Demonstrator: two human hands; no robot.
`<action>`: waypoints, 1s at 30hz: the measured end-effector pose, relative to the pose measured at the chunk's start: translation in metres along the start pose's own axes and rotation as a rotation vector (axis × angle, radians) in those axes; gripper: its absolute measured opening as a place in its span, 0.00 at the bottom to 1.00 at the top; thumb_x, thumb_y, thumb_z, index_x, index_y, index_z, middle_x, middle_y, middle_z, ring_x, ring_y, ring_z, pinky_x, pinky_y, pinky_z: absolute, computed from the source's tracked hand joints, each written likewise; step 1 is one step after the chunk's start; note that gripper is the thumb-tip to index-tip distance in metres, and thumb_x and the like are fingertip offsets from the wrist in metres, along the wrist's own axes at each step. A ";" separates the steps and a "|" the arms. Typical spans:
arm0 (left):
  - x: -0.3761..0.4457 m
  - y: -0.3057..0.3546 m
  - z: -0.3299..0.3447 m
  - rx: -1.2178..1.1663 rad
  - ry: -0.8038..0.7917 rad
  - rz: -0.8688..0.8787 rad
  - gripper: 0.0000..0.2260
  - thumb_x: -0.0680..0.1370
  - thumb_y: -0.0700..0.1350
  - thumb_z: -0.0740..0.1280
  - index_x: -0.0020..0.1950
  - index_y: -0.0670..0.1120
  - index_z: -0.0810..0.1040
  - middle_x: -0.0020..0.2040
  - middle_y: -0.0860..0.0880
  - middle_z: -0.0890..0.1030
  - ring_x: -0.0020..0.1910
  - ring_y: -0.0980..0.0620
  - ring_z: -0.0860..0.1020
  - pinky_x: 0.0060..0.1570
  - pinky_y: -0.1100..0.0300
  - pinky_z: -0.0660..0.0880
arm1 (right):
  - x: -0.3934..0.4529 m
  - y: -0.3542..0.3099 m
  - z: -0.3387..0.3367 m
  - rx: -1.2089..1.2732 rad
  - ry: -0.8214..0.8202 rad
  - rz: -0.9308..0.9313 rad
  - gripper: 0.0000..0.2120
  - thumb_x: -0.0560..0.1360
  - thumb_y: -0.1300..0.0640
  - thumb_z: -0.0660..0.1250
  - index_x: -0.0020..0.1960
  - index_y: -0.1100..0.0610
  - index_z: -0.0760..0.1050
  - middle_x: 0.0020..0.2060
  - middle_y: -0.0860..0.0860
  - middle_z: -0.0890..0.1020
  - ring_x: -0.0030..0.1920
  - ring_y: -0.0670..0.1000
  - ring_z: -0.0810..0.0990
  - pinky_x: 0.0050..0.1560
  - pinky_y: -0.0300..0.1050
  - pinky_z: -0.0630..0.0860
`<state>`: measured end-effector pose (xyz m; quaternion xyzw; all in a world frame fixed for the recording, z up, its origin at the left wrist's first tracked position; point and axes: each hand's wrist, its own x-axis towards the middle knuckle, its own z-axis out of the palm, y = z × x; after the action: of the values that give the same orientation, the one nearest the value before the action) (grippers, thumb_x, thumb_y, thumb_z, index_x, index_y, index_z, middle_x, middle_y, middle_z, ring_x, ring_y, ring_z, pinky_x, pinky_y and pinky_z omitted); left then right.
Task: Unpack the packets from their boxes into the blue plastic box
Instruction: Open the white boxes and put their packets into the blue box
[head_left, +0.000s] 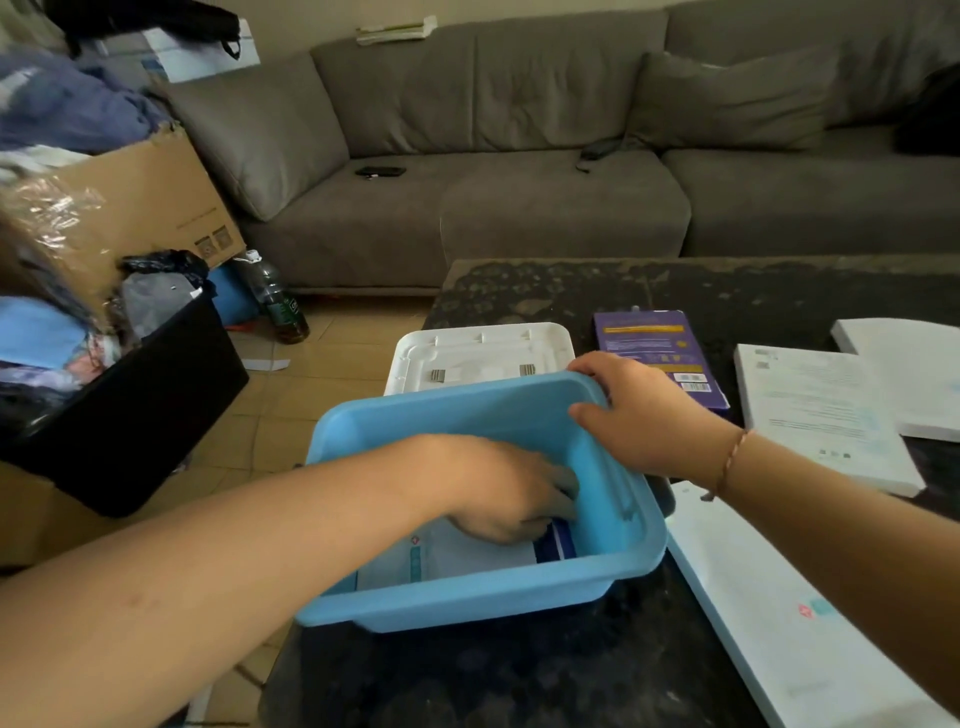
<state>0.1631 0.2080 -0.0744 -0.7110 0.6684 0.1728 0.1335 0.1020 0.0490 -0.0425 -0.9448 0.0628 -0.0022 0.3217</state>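
Observation:
The blue plastic box (457, 592) stands at the near left corner of the dark table. My left hand (511, 493) reaches down inside it, fingers on white packets (457, 556) with blue print lying on its bottom; the fingertips are partly hidden. My right hand (639, 410) grips the box's far right rim, thumb inside. A purple box (654, 348) lies behind that hand. White boxes (826, 415) lie to the right, and a long white box (779, 613) lies at the near right.
A white lid (483, 353) lies upside down behind the blue box. The dark table (519, 675) has a grey sofa (519, 197) behind it. Left of the table, on the tiled floor, stand a cardboard box (140, 202), a black bin (140, 410) and a bottle (275, 296).

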 end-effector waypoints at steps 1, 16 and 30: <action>0.001 -0.001 0.000 0.008 -0.007 -0.001 0.15 0.82 0.44 0.57 0.67 0.45 0.74 0.66 0.47 0.72 0.62 0.44 0.71 0.66 0.50 0.66 | 0.001 0.000 0.001 -0.008 -0.001 -0.006 0.18 0.79 0.55 0.64 0.69 0.50 0.68 0.56 0.49 0.79 0.46 0.47 0.76 0.35 0.28 0.69; -0.002 0.000 0.007 -0.001 0.012 -0.006 0.14 0.83 0.44 0.55 0.64 0.48 0.75 0.63 0.51 0.73 0.59 0.47 0.72 0.62 0.50 0.69 | -0.002 -0.005 0.004 -0.107 0.051 0.009 0.15 0.80 0.58 0.60 0.67 0.52 0.70 0.56 0.53 0.80 0.46 0.51 0.78 0.43 0.39 0.74; -0.066 0.015 -0.043 -0.588 0.719 -0.424 0.09 0.81 0.44 0.66 0.59 0.52 0.82 0.54 0.57 0.83 0.53 0.61 0.79 0.55 0.66 0.75 | -0.043 0.009 -0.025 0.072 0.229 0.026 0.21 0.79 0.44 0.61 0.69 0.50 0.71 0.58 0.49 0.81 0.49 0.46 0.76 0.48 0.40 0.71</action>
<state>0.1482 0.2483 -0.0065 -0.8531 0.4363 0.0671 -0.2783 0.0576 0.0318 -0.0265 -0.9252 0.1115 -0.1084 0.3462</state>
